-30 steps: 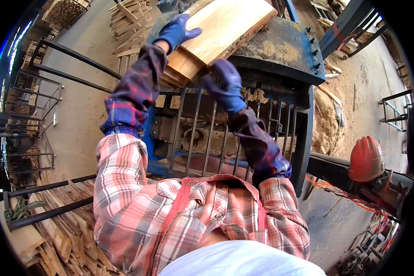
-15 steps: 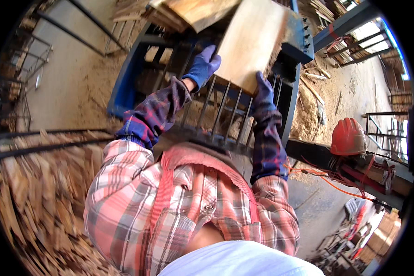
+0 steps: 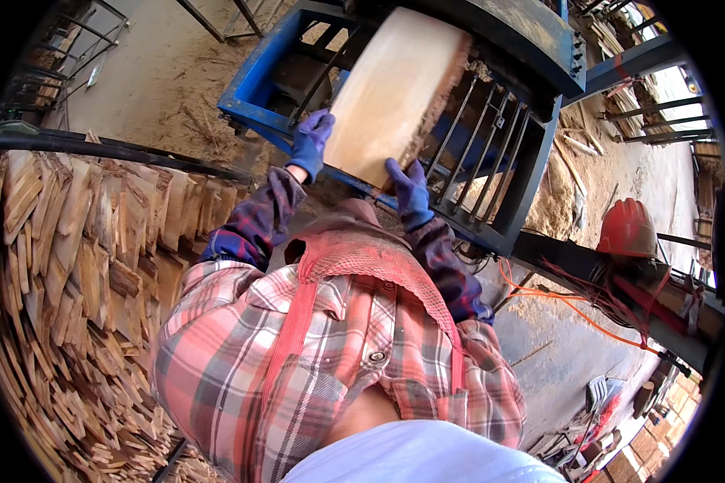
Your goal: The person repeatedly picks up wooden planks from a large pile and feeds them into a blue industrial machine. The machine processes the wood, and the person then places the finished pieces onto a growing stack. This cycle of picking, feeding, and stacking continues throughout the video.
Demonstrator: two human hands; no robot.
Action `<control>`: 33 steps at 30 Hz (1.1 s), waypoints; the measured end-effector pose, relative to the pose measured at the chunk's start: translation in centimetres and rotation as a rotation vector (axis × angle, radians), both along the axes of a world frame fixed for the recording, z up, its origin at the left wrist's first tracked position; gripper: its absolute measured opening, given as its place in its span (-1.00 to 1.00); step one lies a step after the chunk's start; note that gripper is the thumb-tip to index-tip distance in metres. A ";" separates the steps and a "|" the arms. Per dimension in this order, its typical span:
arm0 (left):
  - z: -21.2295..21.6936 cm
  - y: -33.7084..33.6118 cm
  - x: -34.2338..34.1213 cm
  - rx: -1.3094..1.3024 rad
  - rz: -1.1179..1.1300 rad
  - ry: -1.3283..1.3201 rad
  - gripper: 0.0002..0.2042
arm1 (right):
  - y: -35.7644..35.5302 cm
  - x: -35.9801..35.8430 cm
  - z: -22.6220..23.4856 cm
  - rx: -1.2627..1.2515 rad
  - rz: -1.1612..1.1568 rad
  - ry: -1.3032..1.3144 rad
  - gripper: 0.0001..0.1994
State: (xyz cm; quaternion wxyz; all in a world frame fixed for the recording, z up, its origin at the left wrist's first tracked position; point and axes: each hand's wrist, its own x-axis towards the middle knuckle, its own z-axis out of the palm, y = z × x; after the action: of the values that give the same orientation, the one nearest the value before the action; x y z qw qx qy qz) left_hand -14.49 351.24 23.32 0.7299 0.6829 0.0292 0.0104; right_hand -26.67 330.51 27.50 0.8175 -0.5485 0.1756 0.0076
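— What are the hands doing?
— Both gloved hands are gripping a pale wood slab (image 3: 393, 92): left hand (image 3: 310, 143) closing on its left edge, right hand (image 3: 409, 193) on its lower corner, over the blue metal frame (image 3: 254, 84).
— Anything hidden?
— The slab's top is disappearing behind the dark machine housing (image 3: 515, 36); its underside isn't showing.

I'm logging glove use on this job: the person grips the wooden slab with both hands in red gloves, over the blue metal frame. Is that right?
Not quite. The gloves are blue-purple, not red; the head view shows it. The left hand and the right hand each have a grip on the lower end of the wooden slab, held over the blue metal frame. The only red thing nearby is a hard hat off to the right.
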 end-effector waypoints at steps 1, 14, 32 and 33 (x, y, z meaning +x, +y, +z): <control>-0.9 1.4 1.1 -0.017 0.012 -0.007 -0.70 | 0.4 0.9 0.1 -0.074 0.069 0.024 -0.37; 0.7 7.6 11.3 0.827 0.040 -0.432 -0.69 | 5.7 8.8 0.0 -1.495 0.190 -0.337 -0.14; 19.6 -5.5 34.5 1.068 0.247 -1.116 -0.64 | -4.0 38.1 6.9 0.068 -0.119 -0.143 -0.57; 19.3 -6.1 35.5 1.150 0.188 -1.045 -0.66 | -4.3 40.7 6.2 0.064 -0.212 -0.228 -0.62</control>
State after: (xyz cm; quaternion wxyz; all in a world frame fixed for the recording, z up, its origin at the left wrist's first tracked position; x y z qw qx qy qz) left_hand 21.06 345.14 42.62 0.1768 0.8550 -0.2702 0.4058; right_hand 14.06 326.26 33.70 0.8455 -0.4978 0.1382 -0.1355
